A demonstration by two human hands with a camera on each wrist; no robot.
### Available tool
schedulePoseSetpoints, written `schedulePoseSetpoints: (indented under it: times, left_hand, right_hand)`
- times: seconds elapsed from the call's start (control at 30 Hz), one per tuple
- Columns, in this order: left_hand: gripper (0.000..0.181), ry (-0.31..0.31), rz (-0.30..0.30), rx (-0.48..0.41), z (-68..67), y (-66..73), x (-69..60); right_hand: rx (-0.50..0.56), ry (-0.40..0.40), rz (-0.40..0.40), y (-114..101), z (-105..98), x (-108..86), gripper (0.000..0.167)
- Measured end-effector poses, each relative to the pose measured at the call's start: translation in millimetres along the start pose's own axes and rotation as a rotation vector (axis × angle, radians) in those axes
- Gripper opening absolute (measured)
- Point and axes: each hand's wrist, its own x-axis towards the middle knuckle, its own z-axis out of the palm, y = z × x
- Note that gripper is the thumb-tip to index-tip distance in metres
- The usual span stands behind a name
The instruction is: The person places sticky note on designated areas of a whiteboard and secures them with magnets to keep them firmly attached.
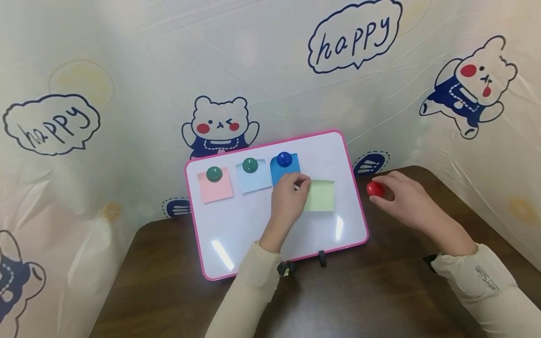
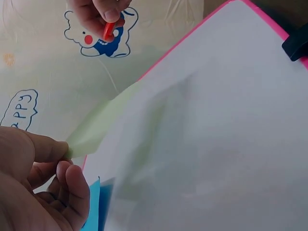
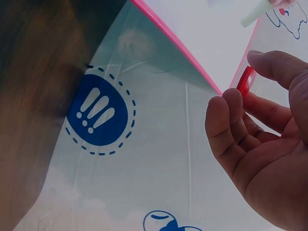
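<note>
My left hand (image 1: 289,199) pinches the upper left corner of a green sticky note (image 1: 322,196) in front of the whiteboard (image 1: 253,234). The left wrist view shows the note (image 2: 103,120) standing off the board's surface. Right of the board, my right hand (image 1: 412,202) holds a round red magnet (image 1: 374,189) between thumb and fingertips. On the board a blue note (image 1: 281,170) hangs under a blue magnet (image 1: 284,159), partly behind my left hand. Further left are a pale blue note (image 1: 255,180) with a green magnet (image 1: 250,165) and a pink note (image 1: 216,190) with another green magnet (image 1: 214,174).
The pink-framed board leans back on a dark wooden table (image 1: 359,300) against a printed curtain (image 1: 270,61). Black clips (image 1: 322,258) sit at its lower edge.
</note>
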Motion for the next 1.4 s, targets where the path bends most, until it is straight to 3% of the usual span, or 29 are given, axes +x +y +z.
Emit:
schedulePoseSetpoints:
  times: [0.57,0.9,1.2,1.4]
  left_hand:
    - [0.016,0.013,0.000,0.067,-5.6,14.6,28.4]
    - [0.015,0.011,-0.037,0.086,-5.5,17.4,42.4]
    - [0.015,0.017,-0.018,0.109,-1.9,15.1,56.1]
    - [0.014,0.031,-0.054,0.146,1.7,13.6,63.5]
  right_hand:
    - [0.033,0.027,-0.071,-25.9,0.2,16.5,0.056]
    - [0.031,0.042,-0.093,-36.8,6.7,28.5,0.055]
    - [0.006,0.074,-0.119,-47.2,12.7,51.5,0.049]
    - [0.021,0.067,-0.139,-58.7,15.7,68.4,0.047]
